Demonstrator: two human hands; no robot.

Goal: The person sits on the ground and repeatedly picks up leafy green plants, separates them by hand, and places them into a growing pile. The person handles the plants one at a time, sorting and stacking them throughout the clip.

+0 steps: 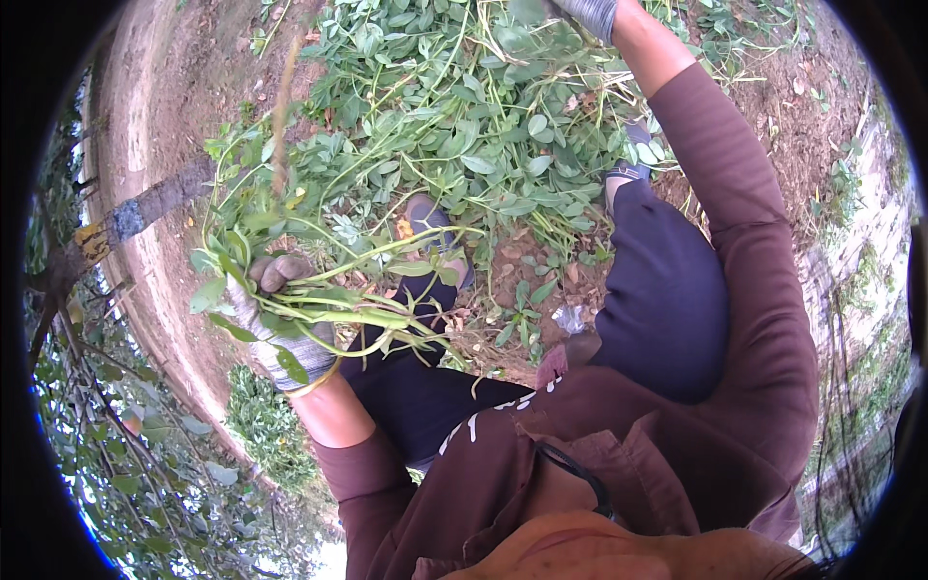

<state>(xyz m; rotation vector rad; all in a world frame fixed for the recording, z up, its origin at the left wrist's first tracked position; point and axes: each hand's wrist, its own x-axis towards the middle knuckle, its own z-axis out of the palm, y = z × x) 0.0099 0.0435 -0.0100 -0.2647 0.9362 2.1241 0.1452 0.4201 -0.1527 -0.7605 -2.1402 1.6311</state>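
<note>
One bundle of green leafy stems (377, 317) is gripped in the left hand (275, 333), the gray-gloved fingers closed around it so that the bare stem ends point right of the grip while leaves spill out to its left and above. A yellowish cuff edge (314, 380) rings the wrist just below the grip. Well apart from this grip, to its upper right, the right hand (592, 14), also in a gray glove, is cut off by the upper edge of the view; whether its fingers are closed on anything I cannot tell. Between the two hands, above and right of the left grip, a broad heap of cut leafy plants (464, 116) lies on brown soil (807, 111). One shoe (427, 213) stands right of the grip and a little above it, at the heap's near edge; the other shoe (633, 162) is farther right, nearer the right hand. A crumpled clear scrap (570, 317) lies on the ground well to the right of the grip, beside the dark trousers (667, 300). Lower right of the grip, white marks resembling lettering (493, 411) cross the brown top (623, 474), too foreshortened to read. Left of the grip, a tree limb (130, 220) bears blue and yellow patches.
</note>
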